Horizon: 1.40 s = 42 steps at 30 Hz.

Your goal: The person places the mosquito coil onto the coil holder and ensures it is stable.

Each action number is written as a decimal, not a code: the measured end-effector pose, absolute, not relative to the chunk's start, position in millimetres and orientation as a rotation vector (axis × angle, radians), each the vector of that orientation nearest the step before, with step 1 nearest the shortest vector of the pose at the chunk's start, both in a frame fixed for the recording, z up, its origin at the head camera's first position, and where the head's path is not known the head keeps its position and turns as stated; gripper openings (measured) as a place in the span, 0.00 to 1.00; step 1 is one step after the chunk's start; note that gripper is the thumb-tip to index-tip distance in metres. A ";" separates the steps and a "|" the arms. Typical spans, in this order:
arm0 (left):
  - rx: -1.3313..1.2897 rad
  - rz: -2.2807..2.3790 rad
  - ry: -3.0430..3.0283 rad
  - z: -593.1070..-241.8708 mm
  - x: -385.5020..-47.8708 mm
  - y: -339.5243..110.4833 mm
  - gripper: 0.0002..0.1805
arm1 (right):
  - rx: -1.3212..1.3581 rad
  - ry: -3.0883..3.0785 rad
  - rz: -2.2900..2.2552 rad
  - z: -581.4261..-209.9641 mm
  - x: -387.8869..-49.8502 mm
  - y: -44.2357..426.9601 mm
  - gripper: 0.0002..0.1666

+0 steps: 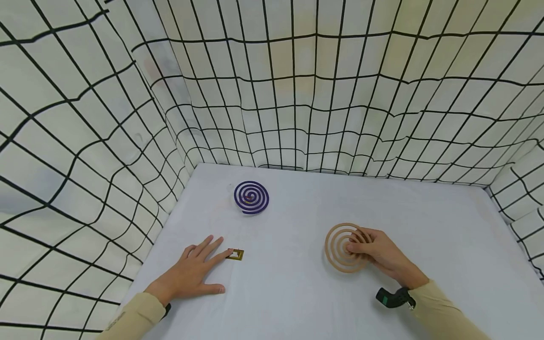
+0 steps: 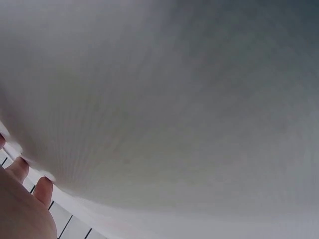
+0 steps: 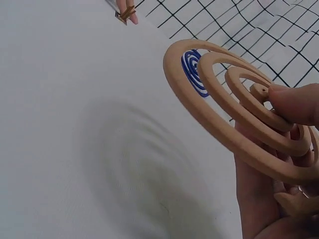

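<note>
A tan mosquito coil (image 1: 327,248) is held above the white table by my right hand (image 1: 380,252). In the right wrist view, the thumb (image 3: 296,103) presses near the centre of the coil (image 3: 219,133), with the other fingers behind it. My left hand (image 1: 193,274) rests on the table at left, fingers spread. Its index fingertip touches a small gold metal coil stand (image 1: 240,255). Only part of the left hand (image 2: 25,206) shows in the left wrist view. Farther back lies a purple mosquito coil (image 1: 251,194); something small and gold shows through its rings.
A white cloth covers the table (image 1: 289,293). Black netting (image 1: 293,106) over pale walls surrounds its back and sides. A dark wrist device (image 1: 393,298) sits at the right cuff. The tan coil casts a shadow (image 3: 144,164) onto the cloth.
</note>
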<state>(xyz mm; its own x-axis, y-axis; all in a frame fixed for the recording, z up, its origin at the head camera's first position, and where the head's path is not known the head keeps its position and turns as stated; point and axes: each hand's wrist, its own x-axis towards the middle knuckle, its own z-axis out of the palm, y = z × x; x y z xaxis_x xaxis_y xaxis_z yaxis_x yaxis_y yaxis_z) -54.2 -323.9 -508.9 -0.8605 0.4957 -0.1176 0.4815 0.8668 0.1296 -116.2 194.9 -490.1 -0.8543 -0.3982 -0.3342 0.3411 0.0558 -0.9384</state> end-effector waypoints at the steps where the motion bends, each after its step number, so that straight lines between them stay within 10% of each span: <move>1: 0.763 0.146 2.893 -509.3 -54.1 -324.1 0.50 | -0.056 1.819 -1.850 -490.1 -116.6 193.1 0.24; 42: 0.792 0.171 2.914 -503.7 -50.3 -322.7 0.49 | -0.065 1.728 -1.905 -488.6 -139.3 107.1 0.29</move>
